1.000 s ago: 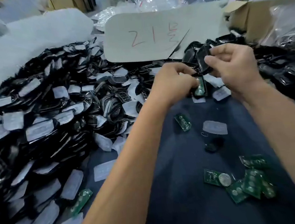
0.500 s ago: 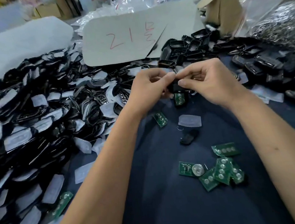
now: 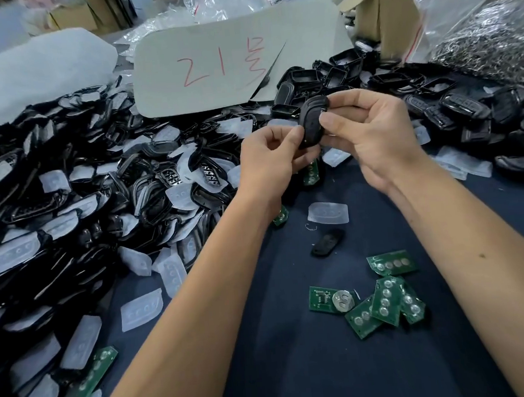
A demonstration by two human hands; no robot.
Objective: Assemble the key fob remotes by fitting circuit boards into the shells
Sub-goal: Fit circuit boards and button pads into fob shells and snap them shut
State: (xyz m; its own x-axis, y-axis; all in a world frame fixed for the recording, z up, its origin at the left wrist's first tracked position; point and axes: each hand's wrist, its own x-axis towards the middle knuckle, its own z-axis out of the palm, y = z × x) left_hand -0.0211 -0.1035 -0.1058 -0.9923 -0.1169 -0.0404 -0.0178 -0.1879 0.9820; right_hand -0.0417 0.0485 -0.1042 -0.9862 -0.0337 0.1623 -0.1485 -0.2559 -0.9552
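A black key fob shell (image 3: 312, 119) is held upright above the dark blue table between both hands. My right hand (image 3: 365, 130) pinches its upper end with thumb and fingers. My left hand (image 3: 269, 154) pinches its lower edge. A green circuit board (image 3: 311, 172) shows just below the hands; I cannot tell whether a hand holds it. Several loose green circuit boards (image 3: 387, 298) lie near the front right, one with a coin cell (image 3: 343, 300). Another board (image 3: 281, 217) peeks out beside my left forearm.
A big heap of black shells and clear rubber pads (image 3: 66, 198) fills the left. More black shells (image 3: 467, 110) lie at the right rear. A grey card with red writing (image 3: 222, 66), a cardboard box (image 3: 390, 16), a bag of metal parts (image 3: 492, 33), a loose pad (image 3: 327, 213) and small black piece (image 3: 327, 241) surround the work area.
The hands have lifted the black shell and turned it upright, so its dark outer face is visible. The board under the hands stays low beneath them.
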